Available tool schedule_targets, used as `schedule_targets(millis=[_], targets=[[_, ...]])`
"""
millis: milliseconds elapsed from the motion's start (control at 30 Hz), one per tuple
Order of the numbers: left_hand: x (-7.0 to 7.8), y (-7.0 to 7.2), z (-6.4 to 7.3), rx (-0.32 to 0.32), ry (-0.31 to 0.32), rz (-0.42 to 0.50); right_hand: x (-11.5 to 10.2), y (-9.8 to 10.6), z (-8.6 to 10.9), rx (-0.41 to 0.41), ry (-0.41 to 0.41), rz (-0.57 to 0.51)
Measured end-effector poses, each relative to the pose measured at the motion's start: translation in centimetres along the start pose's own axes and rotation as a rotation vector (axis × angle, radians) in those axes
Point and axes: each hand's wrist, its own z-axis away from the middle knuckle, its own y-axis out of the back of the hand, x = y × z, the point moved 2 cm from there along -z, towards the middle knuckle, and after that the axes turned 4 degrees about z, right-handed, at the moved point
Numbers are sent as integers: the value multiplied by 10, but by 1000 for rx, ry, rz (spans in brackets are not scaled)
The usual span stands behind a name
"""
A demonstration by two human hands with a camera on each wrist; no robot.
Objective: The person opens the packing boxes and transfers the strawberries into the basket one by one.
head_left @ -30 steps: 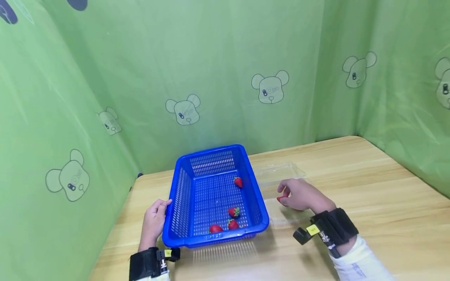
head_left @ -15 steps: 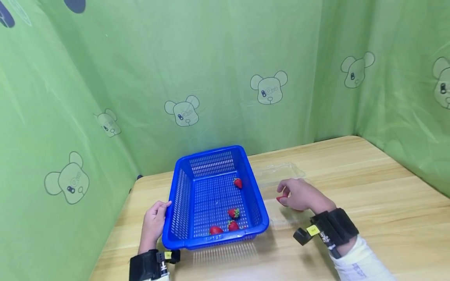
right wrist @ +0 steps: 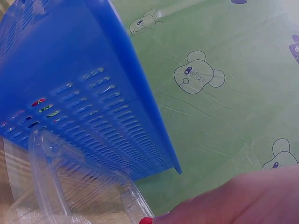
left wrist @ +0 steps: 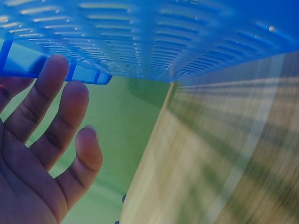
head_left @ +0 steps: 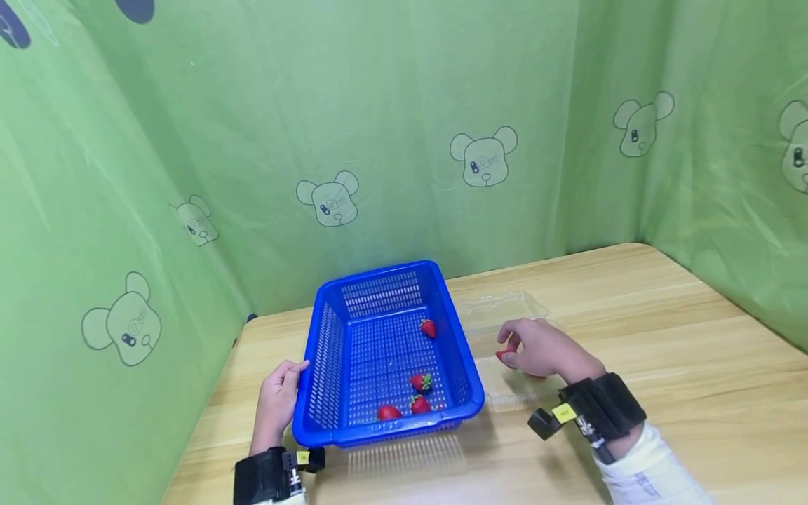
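My left hand [head_left: 278, 396] grips the left rim of a blue plastic basket [head_left: 379, 351]; in the left wrist view its fingers [left wrist: 74, 107] lie beneath that rim. Several red strawberries with green leaves sit inside: one strawberry [head_left: 428, 327] towards the far right, the others, such as this strawberry [head_left: 420, 381], near the front. Right of the basket, my right hand [head_left: 546, 347] pinches a strawberry [head_left: 504, 355] low over a clear plastic box [head_left: 499, 308]. Another red patch [head_left: 535, 377] shows under the hand, mostly hidden. The right wrist view catches only a sliver of the held strawberry [right wrist: 146, 220].
The clear box [right wrist: 79, 186] stands close beside the basket's slotted wall [right wrist: 93, 102]. All this is on a light wooden table [head_left: 663, 365]. A green curtain [head_left: 404, 105] with bear prints hangs round the back and sides.
Almost nothing differs. Both hands, the basket and the strawberries keep their places; the view shifts very slightly.
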Motion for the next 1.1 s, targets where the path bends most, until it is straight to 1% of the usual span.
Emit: schedule_targets(millis=[233,467,600,833,1000,1100], targets=[[1,0,1,-5,0,3,-1,-1,0,7,7,1],[0,1,-1,9,-10,0,-3,3,0,18,11,2],[1,0,-1,-1,-7,11,-3,4,-1,24,12,14],[1,-1,0,-3,15,-1,-3,4,0,28,-7,-19],[-1,-1,1,-9,23,-4,-5,4,2,38,-3,-37],[-1,0,0,-5,8,-14,-7,4,2,54,10,-37]])
